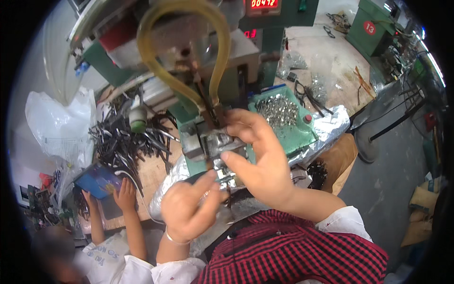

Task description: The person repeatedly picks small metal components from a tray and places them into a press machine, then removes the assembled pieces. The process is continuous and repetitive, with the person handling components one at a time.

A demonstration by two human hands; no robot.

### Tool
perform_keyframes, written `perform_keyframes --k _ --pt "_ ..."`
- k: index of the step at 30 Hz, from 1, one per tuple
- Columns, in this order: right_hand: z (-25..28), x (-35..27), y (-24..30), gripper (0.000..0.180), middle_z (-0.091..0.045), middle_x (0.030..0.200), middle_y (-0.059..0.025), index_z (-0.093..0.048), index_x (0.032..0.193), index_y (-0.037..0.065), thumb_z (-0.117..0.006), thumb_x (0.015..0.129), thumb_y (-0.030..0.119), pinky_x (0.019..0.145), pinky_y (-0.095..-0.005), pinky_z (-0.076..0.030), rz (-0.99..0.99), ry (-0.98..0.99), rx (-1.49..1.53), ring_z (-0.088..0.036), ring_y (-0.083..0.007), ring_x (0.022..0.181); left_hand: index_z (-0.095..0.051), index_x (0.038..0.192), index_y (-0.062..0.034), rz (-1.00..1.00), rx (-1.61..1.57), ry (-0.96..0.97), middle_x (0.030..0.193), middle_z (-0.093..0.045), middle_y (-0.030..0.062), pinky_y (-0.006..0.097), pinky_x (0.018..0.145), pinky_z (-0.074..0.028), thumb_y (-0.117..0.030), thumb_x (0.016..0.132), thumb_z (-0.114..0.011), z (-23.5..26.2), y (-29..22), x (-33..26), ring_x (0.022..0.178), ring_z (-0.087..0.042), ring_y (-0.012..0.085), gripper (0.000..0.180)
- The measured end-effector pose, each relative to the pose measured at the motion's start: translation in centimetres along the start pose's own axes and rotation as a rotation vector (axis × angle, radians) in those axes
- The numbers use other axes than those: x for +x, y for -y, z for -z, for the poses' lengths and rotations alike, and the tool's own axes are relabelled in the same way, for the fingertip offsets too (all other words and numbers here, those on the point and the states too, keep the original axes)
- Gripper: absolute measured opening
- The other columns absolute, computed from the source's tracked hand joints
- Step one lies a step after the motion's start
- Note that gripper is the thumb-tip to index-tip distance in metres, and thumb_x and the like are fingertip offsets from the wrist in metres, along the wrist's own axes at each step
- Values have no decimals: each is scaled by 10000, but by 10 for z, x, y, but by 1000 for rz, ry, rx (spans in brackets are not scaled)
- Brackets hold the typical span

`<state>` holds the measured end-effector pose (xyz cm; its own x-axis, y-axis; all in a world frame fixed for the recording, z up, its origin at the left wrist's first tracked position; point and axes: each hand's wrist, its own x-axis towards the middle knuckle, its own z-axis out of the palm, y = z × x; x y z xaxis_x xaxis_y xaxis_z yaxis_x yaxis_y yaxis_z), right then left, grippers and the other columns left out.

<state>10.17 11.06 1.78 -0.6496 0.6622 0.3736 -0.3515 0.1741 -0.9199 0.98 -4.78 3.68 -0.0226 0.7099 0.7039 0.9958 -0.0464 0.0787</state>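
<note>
My right hand (267, 165) curves around the small metal fixture (220, 142) of a green bench machine. Its thumb lies at the front of the fixture and its bent fingers at the back right, just under the two copper-coloured tips (210, 113). My left hand (191, 206) is blurred, lower and to the left, with its fingers curled together. A slim dark piece with a shiny end (226, 179) shows beside the left fingertips, but what they pinch is not clear. Yellow hose (144, 42) loops down to the tips.
A green tray (302, 139) of small metal parts stands at the right on foil. Slim dark curved pieces (137, 142) are heaped at the left. Another person's hands (125, 194) rest by a tablet (97, 180) at lower left. A metal stand (366, 144) is right.
</note>
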Motion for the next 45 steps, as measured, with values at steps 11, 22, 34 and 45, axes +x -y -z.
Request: perform_keyframes --k 11,22,34,45 --pt "130 39 -67 500 -694 1231 -112 -592 1359 44 -676 868 -3 1038 -352 -484 -24 -296 -316 -654 -221 1165 -723 872 -114 -264 -25 -143 952 -743 96 222 448 -347 -163 749 -858 -49 6 18 512 -484 72 189" --pt "131 -11 -76 147 -631 936 -151 -705 894 47 -768 776 109 912 -470 -471 -22 -8 -1095 -594 -378 997 -752 988 -87 -150 -82 -118 1123 -747 149 223 474 -403 -148 753 -861 -51 0 -2 572 -587 103 266" --pt "116 -2 -72 179 -720 980 -145 -726 1056 19 -659 891 -4 861 -409 -519 231 -157 -914 -671 -348 901 -715 1053 -51 646 416 -122 1089 -704 97 407 881 -511 -46 867 -723 -9 89 -49 1012 -656 310 187" --pt "130 -15 -79 127 -721 893 -133 -757 961 36 -699 854 2 790 -425 -527 228 -272 -992 -680 -335 849 -767 930 -28 1030 628 343 914 -754 202 444 762 -570 -377 827 -783 -99 200 -99 823 -733 380 364"
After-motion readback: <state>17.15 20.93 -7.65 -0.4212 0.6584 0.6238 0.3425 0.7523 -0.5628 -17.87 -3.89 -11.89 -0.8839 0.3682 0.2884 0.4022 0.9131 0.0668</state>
